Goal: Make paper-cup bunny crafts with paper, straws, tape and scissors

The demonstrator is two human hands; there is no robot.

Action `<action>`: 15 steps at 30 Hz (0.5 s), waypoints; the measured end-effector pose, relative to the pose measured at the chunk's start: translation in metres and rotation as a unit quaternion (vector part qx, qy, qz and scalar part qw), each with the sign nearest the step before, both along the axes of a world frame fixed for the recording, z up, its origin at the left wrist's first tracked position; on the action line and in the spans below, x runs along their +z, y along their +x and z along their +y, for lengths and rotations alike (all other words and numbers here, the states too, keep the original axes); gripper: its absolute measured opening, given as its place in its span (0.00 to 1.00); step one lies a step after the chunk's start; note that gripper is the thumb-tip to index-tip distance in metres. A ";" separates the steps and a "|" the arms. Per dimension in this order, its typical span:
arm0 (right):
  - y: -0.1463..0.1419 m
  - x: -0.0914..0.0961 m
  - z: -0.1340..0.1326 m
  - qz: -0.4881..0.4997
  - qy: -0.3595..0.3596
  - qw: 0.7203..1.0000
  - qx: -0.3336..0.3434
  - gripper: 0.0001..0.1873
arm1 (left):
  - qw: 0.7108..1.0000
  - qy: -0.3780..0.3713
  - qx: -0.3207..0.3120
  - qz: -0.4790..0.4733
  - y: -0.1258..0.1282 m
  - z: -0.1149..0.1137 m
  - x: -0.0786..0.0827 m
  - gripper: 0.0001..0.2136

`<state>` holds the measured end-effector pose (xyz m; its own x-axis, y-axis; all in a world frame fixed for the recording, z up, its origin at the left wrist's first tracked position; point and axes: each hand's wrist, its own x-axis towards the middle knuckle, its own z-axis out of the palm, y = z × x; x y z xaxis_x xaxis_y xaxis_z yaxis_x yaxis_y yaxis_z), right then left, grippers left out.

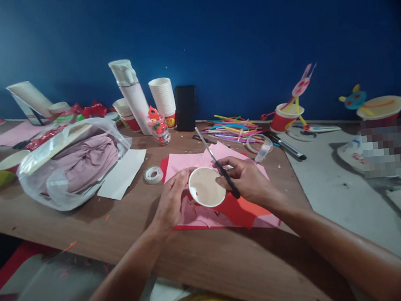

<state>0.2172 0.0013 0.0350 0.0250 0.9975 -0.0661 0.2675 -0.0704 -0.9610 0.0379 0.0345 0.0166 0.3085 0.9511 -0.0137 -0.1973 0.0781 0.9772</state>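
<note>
In the head view, the left hand (172,195) grips the side of a paper cup (207,187), its mouth turned up toward the wearer, above the pink paper (184,163) on the counter (124,237). The right hand (243,179) clasps a black-handled tool (229,180), probably scissors, its thumb at the cup's rim. Best to brace the cup without squashing its wall and keep the blade pointing away from the left fingers.
</note>
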 end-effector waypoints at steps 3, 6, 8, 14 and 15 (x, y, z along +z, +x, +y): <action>0.010 0.005 0.002 -0.003 -0.003 1.000 -0.027 0.18 | 0.996 0.050 0.051 0.055 -0.006 0.003 0.000 0.16; 0.019 0.008 0.005 0.011 -0.006 0.998 -0.060 0.19 | 0.979 0.089 0.116 0.139 -0.012 0.004 0.004 0.12; 0.022 0.008 0.008 0.020 -0.010 0.997 -0.067 0.20 | 0.975 0.104 0.123 0.153 -0.015 0.003 0.006 0.09; 0.021 0.007 0.007 -0.069 0.059 0.992 -0.090 0.20 | 0.945 0.249 0.071 0.198 -0.018 0.000 0.004 0.05; 0.020 0.009 0.005 -0.105 0.087 0.986 -0.098 0.20 | 0.931 0.287 0.074 0.215 -0.019 -0.001 0.003 0.03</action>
